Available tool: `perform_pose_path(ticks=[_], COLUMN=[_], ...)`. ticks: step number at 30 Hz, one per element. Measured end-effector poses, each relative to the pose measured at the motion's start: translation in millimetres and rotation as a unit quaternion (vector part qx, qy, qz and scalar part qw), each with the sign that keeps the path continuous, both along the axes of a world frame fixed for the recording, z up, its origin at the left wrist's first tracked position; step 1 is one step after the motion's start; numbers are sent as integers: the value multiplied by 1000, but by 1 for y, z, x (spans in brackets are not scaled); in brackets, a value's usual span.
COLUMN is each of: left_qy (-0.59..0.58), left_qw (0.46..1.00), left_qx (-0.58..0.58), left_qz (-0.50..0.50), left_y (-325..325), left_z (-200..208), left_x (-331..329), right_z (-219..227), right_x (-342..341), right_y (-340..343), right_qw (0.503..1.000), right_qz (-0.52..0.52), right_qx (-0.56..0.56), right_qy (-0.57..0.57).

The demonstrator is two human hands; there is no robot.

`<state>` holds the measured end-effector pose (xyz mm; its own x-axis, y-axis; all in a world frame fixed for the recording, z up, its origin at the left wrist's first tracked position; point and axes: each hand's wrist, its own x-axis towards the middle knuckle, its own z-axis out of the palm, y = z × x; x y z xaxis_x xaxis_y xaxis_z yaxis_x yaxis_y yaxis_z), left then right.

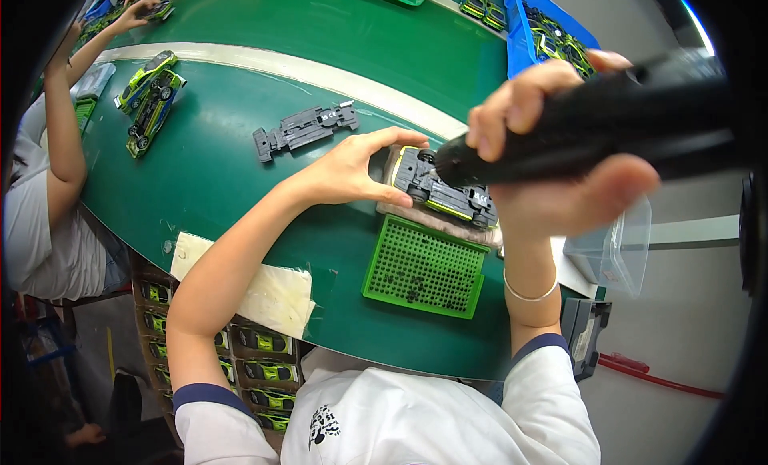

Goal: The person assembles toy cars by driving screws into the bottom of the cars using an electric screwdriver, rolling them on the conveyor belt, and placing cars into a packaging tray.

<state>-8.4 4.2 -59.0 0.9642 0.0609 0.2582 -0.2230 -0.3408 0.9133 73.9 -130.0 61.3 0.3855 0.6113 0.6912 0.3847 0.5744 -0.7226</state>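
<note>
A toy car with yellow-green edges (452, 199) lies wheels up on a pale, worn padded block (400, 211). My left hand (348, 171) grips the car's left end between thumb and fingers. In my right hand (552, 205) is a thick black power screwdriver (616, 125), tilted so that its nose comes down at the car's underside near the left wheels. The tip itself is too small to make out. Just below the block sits a green perforated tray (428, 267) with small dark pieces on it. Beyond my left hand lies a loose dark grey car chassis (306, 131).
Two toy cars (150, 105) lie at the table's left. A divided box of cars (264, 369) stands below the table's front edge, by a cream cloth (276, 293). At the back right is a blue bin of car parts (524, 37). A co-worker's arm (68, 137) is at far left.
</note>
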Motion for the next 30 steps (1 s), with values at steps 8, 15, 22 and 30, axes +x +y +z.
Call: perform_pose_path(ticks=[8,15,22,30], left_qy=[-14,-7,15,15], left_qw=[999,999,998,998], left_qx=[42,54,60,64], left_qz=[10,6,15,10], left_y=[8,8,8,6], left_z=[-6,-1,1,5], left_x=[-3,-2,-4,-5], right_z=[-21,-35,-38,-41], right_x=[4,3,2,0], right_y=[26,34,35,31], right_qw=[997,999,999,997], right_qz=[-34,-46,-20,-36], right_qx=[-60,-25,-41,-65], right_qy=[-29,2,16,15])
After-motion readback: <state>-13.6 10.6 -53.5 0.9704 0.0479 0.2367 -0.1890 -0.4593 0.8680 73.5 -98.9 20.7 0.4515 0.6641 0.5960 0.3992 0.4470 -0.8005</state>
